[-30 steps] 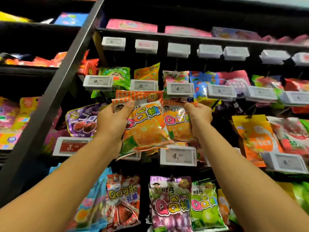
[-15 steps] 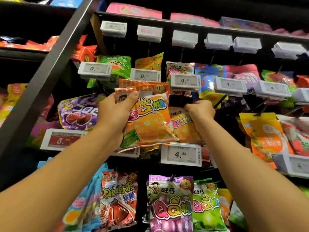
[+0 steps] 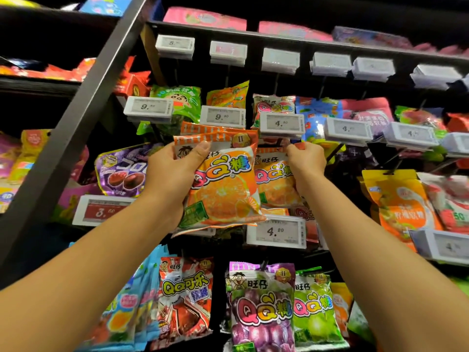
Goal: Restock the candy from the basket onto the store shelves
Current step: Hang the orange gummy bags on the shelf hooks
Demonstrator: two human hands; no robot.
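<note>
Both of the person's arms reach up toward the hanging candy display. The left hand (image 3: 175, 171) grips a small stack of orange candy bags (image 3: 223, 184), thumb pressed across the front near the top; two orange header strips show fanned above the front bag, so at least two bags are in that hand, perhaps three, though I cannot count them for sure. The right hand (image 3: 305, 165) has its fingers curled round the top edge of a hanging orange bag (image 3: 272, 181) of the same kind, which sits on the peg just beside the held stack, directly above a white price tag reading 4.20 (image 3: 276, 231). The held stack overlaps the hanging bag's left side.

To the left hangs one purple grape gummy bag (image 3: 121, 168) above a red price tag (image 3: 104, 210). In the row above, five price tags are readable or nearly so: two marked 9-something, then three starting with 4. Along the top shelf edge (image 3: 279, 38) I count six more white tags. Below the hands hang three bags of the same brand in a row: one red cola bag (image 3: 185, 301), one purple grape bag (image 3: 261, 308), one green apple bag (image 3: 314, 311). No basket is in sight.
</note>
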